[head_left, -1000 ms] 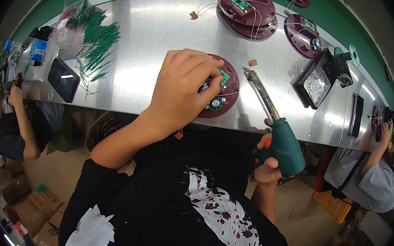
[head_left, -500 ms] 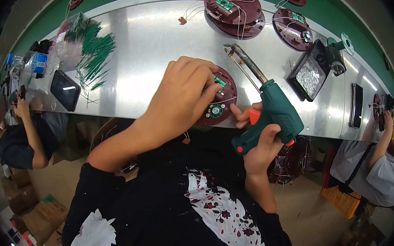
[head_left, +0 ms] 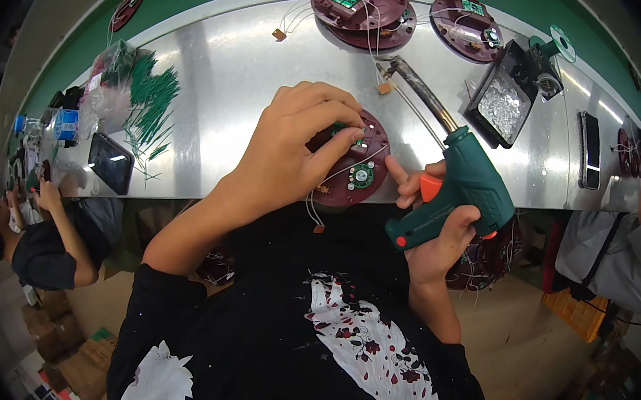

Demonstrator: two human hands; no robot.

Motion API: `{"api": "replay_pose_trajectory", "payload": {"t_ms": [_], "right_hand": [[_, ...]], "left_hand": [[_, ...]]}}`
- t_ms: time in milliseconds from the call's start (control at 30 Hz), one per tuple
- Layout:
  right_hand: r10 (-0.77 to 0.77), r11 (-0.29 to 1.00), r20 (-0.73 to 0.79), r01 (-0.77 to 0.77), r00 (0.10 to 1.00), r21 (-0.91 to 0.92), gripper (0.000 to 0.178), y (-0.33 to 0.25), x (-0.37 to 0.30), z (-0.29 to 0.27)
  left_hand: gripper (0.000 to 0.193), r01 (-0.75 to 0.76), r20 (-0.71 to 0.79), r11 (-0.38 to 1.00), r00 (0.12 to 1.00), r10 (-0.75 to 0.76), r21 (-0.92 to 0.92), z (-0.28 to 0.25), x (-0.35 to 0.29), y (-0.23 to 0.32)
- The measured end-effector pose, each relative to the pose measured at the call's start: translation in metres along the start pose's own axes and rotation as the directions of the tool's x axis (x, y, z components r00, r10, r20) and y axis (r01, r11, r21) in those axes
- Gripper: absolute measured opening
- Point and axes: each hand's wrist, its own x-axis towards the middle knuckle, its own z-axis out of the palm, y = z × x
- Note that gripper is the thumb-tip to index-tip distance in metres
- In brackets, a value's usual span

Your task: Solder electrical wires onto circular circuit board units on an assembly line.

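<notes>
Your left hand (head_left: 295, 142) has thumb and index fingertips close together over the maroon disc (head_left: 347, 161); I cannot tell whether they pinch anything. Your right hand (head_left: 439, 250) is clamped around the gun (head_left: 480, 186), its tip beyond the disc. The disc lies at the near edge of the bench (head_left: 221, 75). Farther out, 2 stacked discs (head_left: 366, 8) sit near 1 more disc (head_left: 449, 29), with green wires (head_left: 153, 99) to your left.
</notes>
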Motion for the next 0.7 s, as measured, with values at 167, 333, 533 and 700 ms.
{"api": "replay_pose_trajectory", "payload": {"t_ms": [167, 333, 533, 700], "right_hand": [[-0.029, 0.999, -0.051, 0.032, 0.998, 0.044, 0.08, -0.001, -0.002, -0.008], [-0.023, 0.999, -0.039, 0.024, 0.999, 0.022, 0.081, 0.0, -0.001, -0.009], [-0.025, 1.0, -0.013, 0.025, 1.0, -0.016, 0.082, 0.002, 0.002, -0.005], [-0.021, 0.998, 0.026, 0.023, 0.999, -0.057, 0.084, 0.0, 0.002, -0.006]], "left_hand": [[0.011, 0.128, 0.023, 0.968, 0.992, -0.126, -0.218, 0.011, 0.003, -0.004], [0.011, 0.154, 0.111, 0.929, 0.986, -0.124, -0.336, 0.011, 0.007, -0.01], [0.01, 0.319, 0.227, 0.853, 0.943, -0.243, -0.414, 0.009, 0.013, -0.007], [0.01, 0.291, 0.169, 0.881, 0.955, -0.243, -0.374, 0.016, 0.01, -0.008]]}}
